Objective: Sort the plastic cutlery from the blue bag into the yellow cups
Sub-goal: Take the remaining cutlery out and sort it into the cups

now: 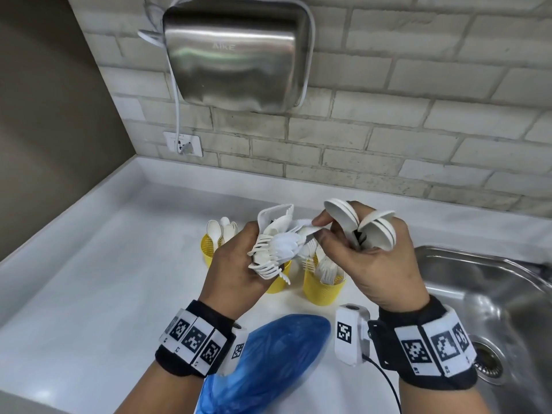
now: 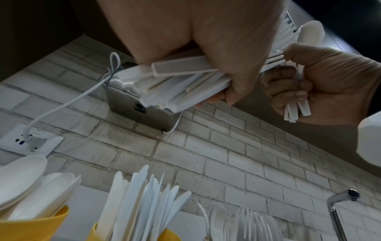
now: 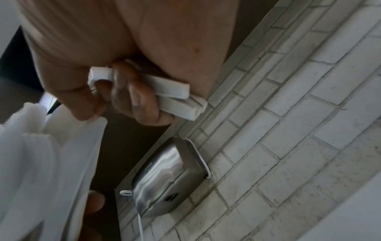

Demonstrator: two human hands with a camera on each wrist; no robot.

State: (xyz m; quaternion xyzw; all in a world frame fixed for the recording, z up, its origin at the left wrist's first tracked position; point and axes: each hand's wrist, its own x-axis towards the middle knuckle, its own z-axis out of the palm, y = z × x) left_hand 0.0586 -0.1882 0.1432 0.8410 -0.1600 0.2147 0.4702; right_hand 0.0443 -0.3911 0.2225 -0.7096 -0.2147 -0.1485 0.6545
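Note:
My left hand point(image 1: 236, 264) grips a mixed bundle of white plastic cutlery point(image 1: 277, 249), with fork tines and knife blades fanning out. In the left wrist view the bundle's handles point(image 2: 185, 84) stick out of the fist. My right hand point(image 1: 367, 258) holds several spoons point(image 1: 343, 218) in its curled fingers, while its thumb and forefinger pinch a piece at the bundle's top. Below the hands stand three yellow cups: one with spoons point(image 1: 209, 249), a middle one point(image 1: 279, 282) partly hidden, one with forks point(image 1: 324, 289). The blue bag point(image 1: 268, 363) lies between my wrists.
A steel sink point(image 1: 484, 294) lies at the right, its tap point(image 2: 340, 200) seen from the left wrist. On the brick wall hangs a metal hand dryer point(image 1: 236, 58), its cord running to a socket point(image 1: 183, 143). The white counter point(image 1: 104, 279) extends left.

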